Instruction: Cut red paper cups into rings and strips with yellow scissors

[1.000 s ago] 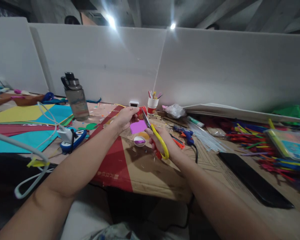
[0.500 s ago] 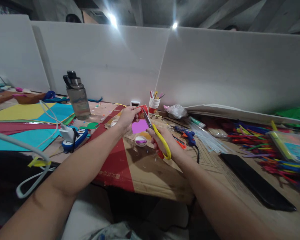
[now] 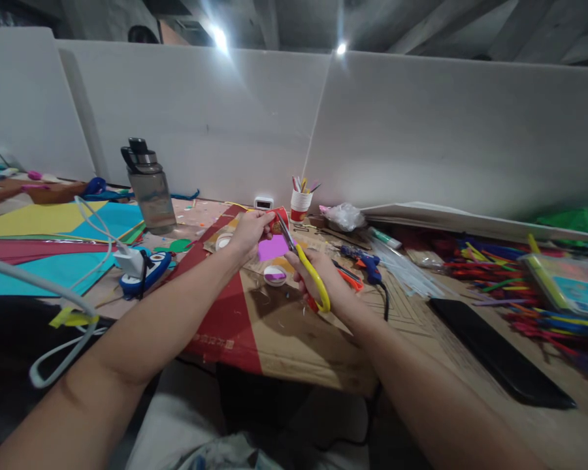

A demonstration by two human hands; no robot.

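My left hand (image 3: pixel 255 230) pinches a small red piece (image 3: pixel 279 219) that looks cut from a paper cup. In my right hand (image 3: pixel 318 273) are scissors (image 3: pixel 319 282) with yellow and red handles. Their blades point up and away, touching the red piece; whether the blades are parted I cannot tell. Just below the blades lies a purple sheet of paper (image 3: pixel 273 248). A white cup base (image 3: pixel 275 275) with a purple scrap in it rests near my right fingers. Behind my left wrist shows another white round piece (image 3: pixel 223 241), partly hidden.
Stacked paper cups with pens (image 3: pixel 301 203) stand at the back. A water bottle (image 3: pixel 149 189) and a blue power strip (image 3: pixel 146 274) are on the left. A glue gun (image 3: pixel 367 262), glue sticks (image 3: pixel 406 264), a black phone-like slab (image 3: pixel 500 352) and pipe cleaners (image 3: pixel 494 267) lie right.
The red piece has turned slightly in my left hand, and the scissors have shifted a little with it. Both hands keep their hold; the view has moved slightly.
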